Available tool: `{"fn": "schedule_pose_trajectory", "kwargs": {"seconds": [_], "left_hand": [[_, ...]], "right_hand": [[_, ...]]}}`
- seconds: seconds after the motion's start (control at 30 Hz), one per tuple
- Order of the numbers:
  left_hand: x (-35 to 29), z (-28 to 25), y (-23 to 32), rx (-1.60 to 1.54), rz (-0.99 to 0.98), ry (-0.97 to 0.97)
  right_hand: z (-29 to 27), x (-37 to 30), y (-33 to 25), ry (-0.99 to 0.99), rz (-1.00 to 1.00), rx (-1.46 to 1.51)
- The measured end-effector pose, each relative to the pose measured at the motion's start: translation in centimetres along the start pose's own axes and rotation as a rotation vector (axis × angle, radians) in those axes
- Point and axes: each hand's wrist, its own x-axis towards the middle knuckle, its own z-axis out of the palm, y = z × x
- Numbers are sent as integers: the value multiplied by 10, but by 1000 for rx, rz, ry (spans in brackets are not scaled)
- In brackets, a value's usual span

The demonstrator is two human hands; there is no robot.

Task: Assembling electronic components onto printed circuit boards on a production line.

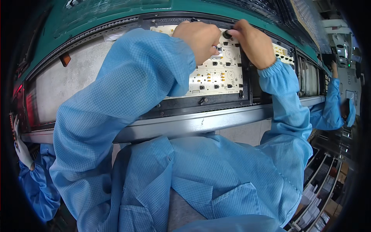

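Observation:
A cream circuit board (193,92) lies in a black frame (177,103), with rows of small orange and black parts on it. Over its far part, my left hand (199,38) is closed with curled fingers; what they hold, if anything, is hidden. Beside those fingertips is a small silvery block (217,52) on the board. My right hand (253,43) reaches over the board's far right edge. Its thumb and fingers pinch a dark round part (227,34) just above the board's far right corner.
The frame rides between conveyor rails, with a metal bar (201,123) along the near side. Another similar board (284,54) sits farther right. A co-worker (332,108) stands at the right; a co-worker's gloved hand (24,149) shows at left. Shelves (320,189) stand lower right.

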Motion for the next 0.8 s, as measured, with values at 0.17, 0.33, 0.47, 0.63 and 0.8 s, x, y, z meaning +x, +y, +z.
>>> {"fn": "schedule_pose_trajectory", "kwargs": {"seconds": [0.17,0.33,0.47,0.63,0.8], "left_hand": [[4,-6,4,-70,-42,-62],[11,-7,9,45,-11,-71],[18,-32,19,137,-182,-329],[19,-52,5,129,-255,-343],[0,-43,1,-143,-348,-273]], "right_hand": [[-14,-36,14,-81,174,-135],[-10,-39,23,-296,260,167],[-8,-35,12,-329,224,384],[-29,0,5,-486,125,315],[-22,75,61,203,-123,254]]}}
